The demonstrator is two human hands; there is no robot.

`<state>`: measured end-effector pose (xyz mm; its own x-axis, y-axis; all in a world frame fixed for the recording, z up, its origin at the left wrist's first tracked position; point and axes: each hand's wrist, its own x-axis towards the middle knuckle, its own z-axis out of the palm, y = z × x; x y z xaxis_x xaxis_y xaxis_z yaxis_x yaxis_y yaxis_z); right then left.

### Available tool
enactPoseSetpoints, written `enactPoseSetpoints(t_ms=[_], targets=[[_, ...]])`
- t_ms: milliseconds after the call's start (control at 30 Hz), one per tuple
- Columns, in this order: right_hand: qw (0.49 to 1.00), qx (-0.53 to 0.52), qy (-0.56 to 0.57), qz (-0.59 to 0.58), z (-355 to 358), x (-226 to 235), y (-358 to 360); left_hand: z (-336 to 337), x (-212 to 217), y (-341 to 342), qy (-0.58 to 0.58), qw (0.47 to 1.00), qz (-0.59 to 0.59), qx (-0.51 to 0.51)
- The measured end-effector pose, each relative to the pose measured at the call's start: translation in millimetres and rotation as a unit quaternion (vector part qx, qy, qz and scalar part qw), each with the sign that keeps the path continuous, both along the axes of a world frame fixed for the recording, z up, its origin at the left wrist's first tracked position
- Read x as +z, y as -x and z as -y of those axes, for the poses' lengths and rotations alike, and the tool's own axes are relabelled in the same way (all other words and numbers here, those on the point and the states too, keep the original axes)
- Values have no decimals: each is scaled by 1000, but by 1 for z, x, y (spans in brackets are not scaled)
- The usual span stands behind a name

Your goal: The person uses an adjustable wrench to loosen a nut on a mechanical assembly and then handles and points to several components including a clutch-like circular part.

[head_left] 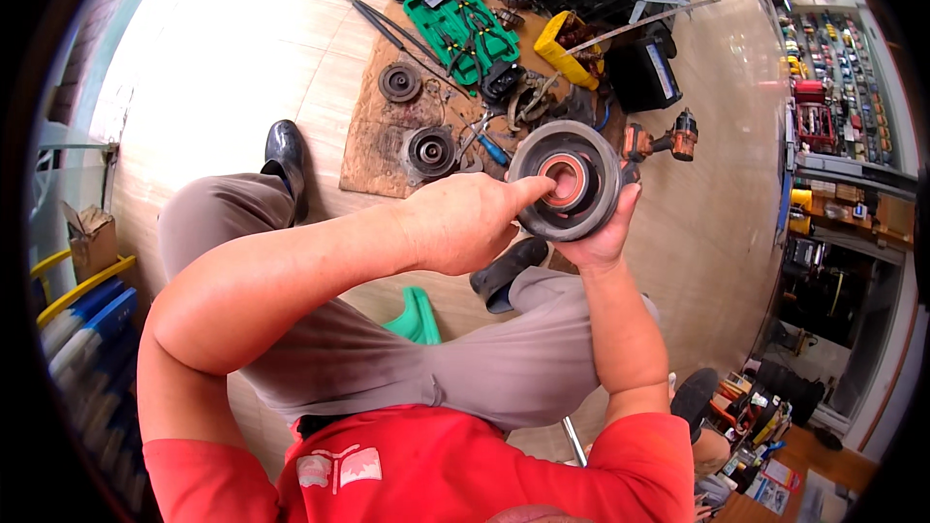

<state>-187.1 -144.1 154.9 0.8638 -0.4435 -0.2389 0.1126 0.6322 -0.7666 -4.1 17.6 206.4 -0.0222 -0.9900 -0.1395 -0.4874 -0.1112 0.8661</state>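
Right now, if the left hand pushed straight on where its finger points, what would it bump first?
Probably the orange inner ring of the round grey wheel in the right hand. The left hand may be touching it; depth is unclear.

Red short-sleeved shirt [455, 470], pale printed emblem [360, 466]; grey trousers [358, 358]; glossy black shoes [283, 147].

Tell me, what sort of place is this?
Likely a repair workshop: there's an open tool case, an orange-and-black power tool and shelves crowded with small items.
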Motion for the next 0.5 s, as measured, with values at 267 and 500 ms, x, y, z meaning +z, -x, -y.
enactPoseSetpoints(t_ms=[267,500], targets=[[997,-6,-71,11,-6,-6,2,6,-12,4,68,991,-109,-37],[998,25,-43,46,-9,-2,-3,6,0,-3,-90,914,-390,-59]])
